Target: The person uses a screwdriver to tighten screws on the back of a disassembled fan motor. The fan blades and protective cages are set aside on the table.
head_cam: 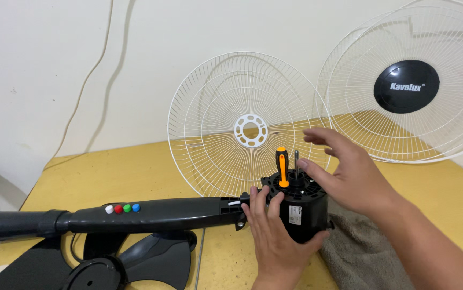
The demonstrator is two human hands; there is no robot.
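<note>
Both my hands are working: left hand point(274, 236) is gripping the motor housing point(301, 209); right hand point(349, 172), open and empty, is hovering just right of the upright screwdriver point(282, 166).

The left hand point(274, 236) grips the black motor point(301, 207) from its near side, fingers on the casing. The right hand point(344, 172) hovers open just right of the motor's shaft point(296, 161). An orange-handled screwdriver point(282, 167) stands upright on the motor, between both hands. A grey cloth point(360, 252) lies under the right wrist. White grilles point(226, 123) lean against the wall beyond the hands on the yellow desk point(135, 172); the stand point(135, 214) stretches left of the left hand.
</note>
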